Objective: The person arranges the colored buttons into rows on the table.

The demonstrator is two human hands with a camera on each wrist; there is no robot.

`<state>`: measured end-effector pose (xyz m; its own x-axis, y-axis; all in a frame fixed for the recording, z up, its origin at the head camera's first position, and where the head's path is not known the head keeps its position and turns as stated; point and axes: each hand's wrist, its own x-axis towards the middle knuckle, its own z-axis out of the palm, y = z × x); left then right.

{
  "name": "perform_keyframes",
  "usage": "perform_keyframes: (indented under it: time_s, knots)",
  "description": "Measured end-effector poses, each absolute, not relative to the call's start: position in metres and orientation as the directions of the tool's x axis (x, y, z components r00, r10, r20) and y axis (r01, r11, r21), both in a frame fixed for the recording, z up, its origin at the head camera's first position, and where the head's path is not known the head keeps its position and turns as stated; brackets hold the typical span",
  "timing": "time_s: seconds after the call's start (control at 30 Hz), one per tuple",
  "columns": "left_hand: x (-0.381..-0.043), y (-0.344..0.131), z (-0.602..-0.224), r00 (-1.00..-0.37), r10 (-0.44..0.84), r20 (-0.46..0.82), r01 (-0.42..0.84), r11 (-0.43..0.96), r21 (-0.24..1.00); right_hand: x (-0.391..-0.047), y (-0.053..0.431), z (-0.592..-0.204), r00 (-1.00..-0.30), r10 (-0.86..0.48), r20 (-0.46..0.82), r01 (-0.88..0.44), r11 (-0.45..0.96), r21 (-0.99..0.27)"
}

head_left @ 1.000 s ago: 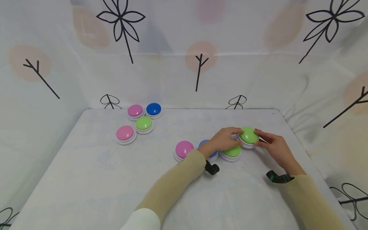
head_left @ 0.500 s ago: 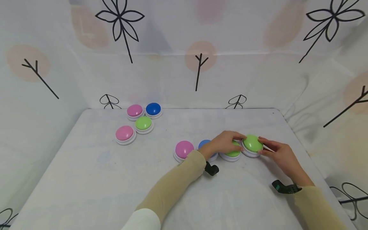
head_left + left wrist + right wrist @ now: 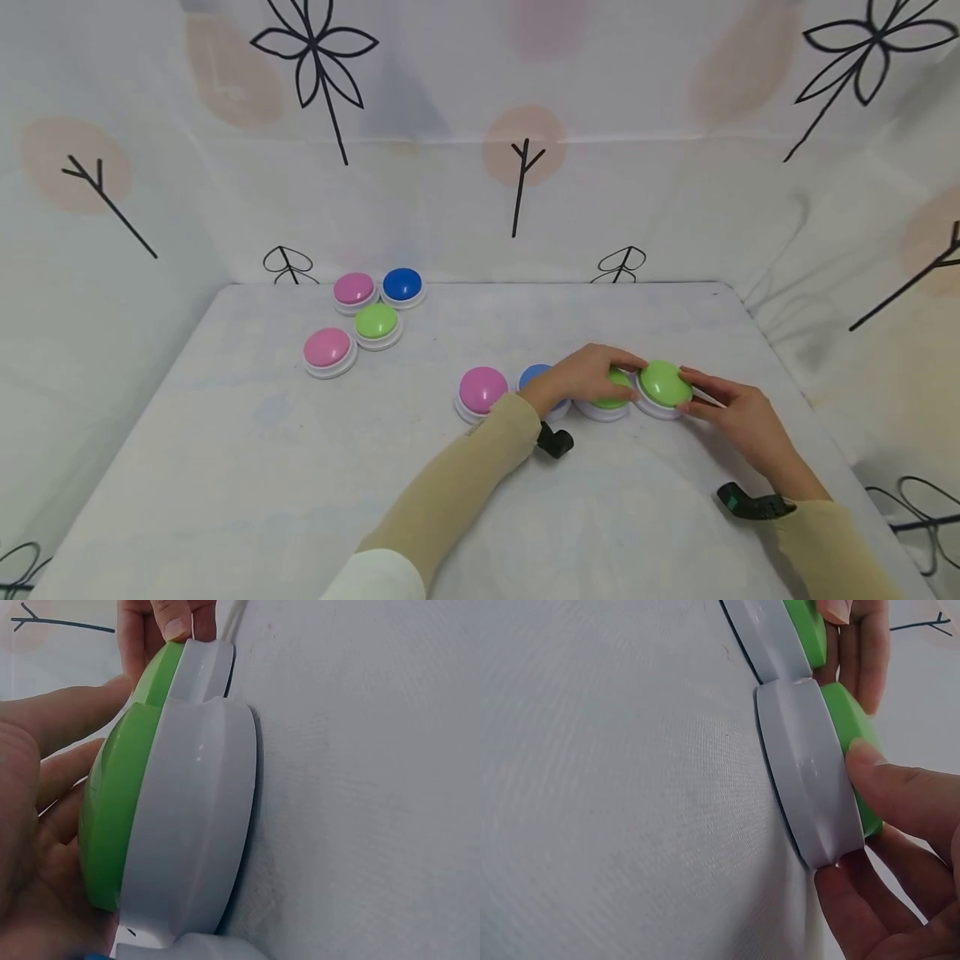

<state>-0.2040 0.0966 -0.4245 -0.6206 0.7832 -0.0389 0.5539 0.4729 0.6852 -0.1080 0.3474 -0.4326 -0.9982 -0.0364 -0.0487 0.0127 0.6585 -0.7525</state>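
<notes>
In the head view a row of round push buttons with white bases lies on the table: a pink button (image 3: 482, 389), a blue button (image 3: 533, 377), a left green button (image 3: 609, 403) and a right green button (image 3: 665, 383). My right hand (image 3: 742, 414) grips the right green button, thumb on its dome and fingers at its base in the right wrist view. My left hand (image 3: 588, 372) reaches over the left green button, its extended fingertips at the right one's left edge. It partly hides the blue and left green buttons. The two green buttons' bases touch.
Toward the back left of the white table (image 3: 262, 475) sit two pink buttons (image 3: 327, 347), a blue button (image 3: 402, 284) and another green button (image 3: 376, 320). A patterned cloth (image 3: 450, 192) hangs behind the table's far edge.
The right green button has come nearer and a little right, ending beside the left green one. My right hand moved with it; my left fingers shifted slightly the same way.
</notes>
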Motion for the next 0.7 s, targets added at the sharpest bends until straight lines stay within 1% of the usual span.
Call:
perform_keyframes:
  time_s: [0.17, 0.43, 0.7]
  knots:
    - [-0.2054, 0.0976, -0.4265, -0.615, 0.788, -0.035, 0.546, 0.457, 0.702, -0.1064, 0.348, -0.4336, -0.998, -0.034, -0.057, 0.021, 0.657, -0.754]
    - [-0.2047, 0.0964, -0.4252, -0.624, 0.781, -0.027, 0.529, 0.448, 0.721, -0.1059, 0.3473, -0.436, -0.998, -0.037, -0.042, 0.009, 0.639, -0.769]
    - [-0.2042, 0.0975, -0.4267, -0.63, 0.775, -0.042, 0.528, 0.468, 0.708, -0.108, 0.3487, -0.4338, -0.997, -0.03, -0.076, 0.037, 0.656, -0.754]
